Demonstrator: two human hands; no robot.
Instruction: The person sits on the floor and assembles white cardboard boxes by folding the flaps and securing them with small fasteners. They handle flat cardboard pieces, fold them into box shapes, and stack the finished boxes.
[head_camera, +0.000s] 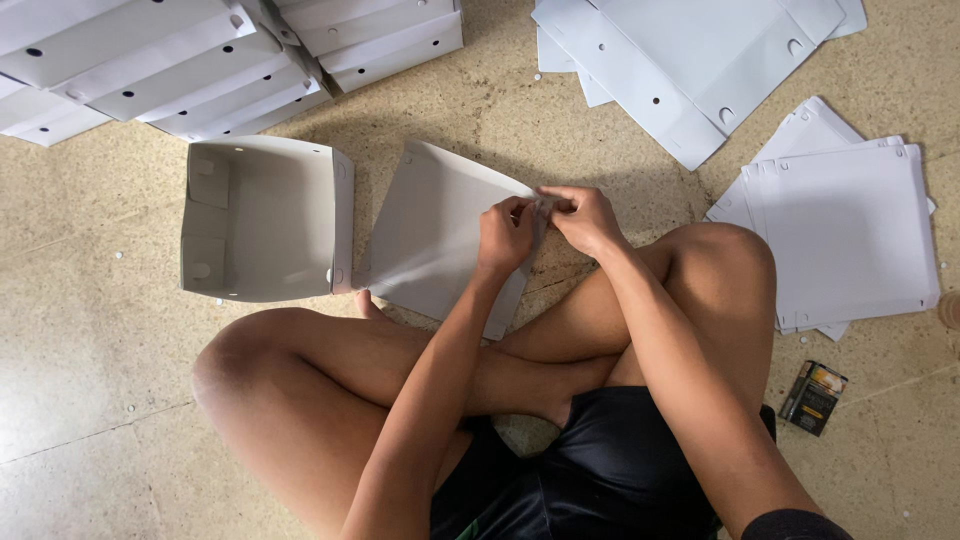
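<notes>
Person sits cross-legged on the floor (80, 330). Both hands meet at the far right corner of a grey cardboard box blank (440, 235) lying in front of the shins. Left hand (507, 235) has its fingers pinched shut on the corner flap; right hand (585, 218) pinches the same edge from the right side, the two touching. The blank spreads left and toward the knees from that grip, tilted. A folded box (262, 218) sits just beside it, left. Flat sheets (850, 235) lie well to the right, nearer the right hand.
</notes>
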